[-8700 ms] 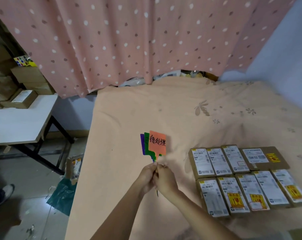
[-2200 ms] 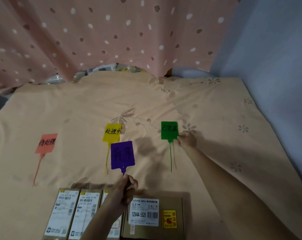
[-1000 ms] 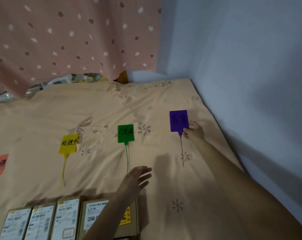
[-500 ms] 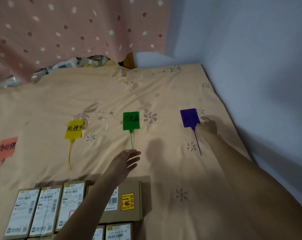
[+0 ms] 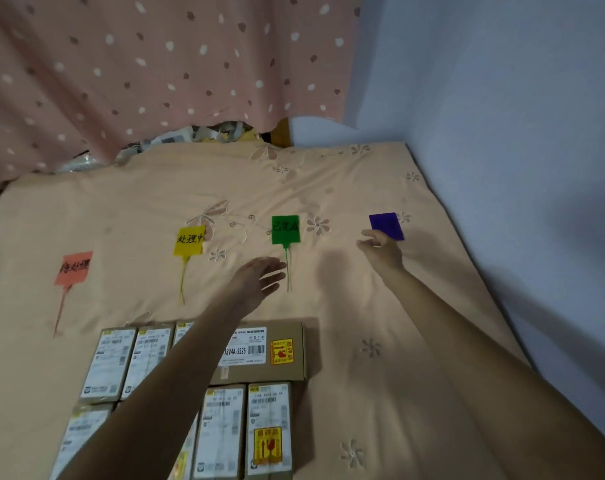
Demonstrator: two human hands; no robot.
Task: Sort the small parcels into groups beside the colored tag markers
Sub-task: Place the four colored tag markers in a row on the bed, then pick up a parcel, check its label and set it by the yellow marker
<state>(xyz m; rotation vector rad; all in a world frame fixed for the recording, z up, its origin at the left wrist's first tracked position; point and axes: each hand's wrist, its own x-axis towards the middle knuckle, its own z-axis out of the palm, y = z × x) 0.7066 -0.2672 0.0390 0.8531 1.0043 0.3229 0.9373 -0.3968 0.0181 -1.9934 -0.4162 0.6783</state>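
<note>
A peach sheet [image 5: 329, 181] is covering the bed between a dotted curtain [image 5: 155, 64] and blue wall [image 5: 502, 116], four tags [image 5: 285, 229] are lying in a row, parcels [image 5: 270, 348] are sitting nearest the person, and both hands, left [image 5: 256, 280] and right [image 5: 380, 251], are hovering relaxed, grasping nothing.

Peach floral bed sheet [image 5: 329, 174] with four colored tags [image 5: 285, 229] and labeled parcels [image 5: 266, 351].

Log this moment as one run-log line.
markers: orange tag, yellow tag, green tag, purple tag laid out | parcels: unsorted | left hand: open | right hand: open, beside purple tag
</note>
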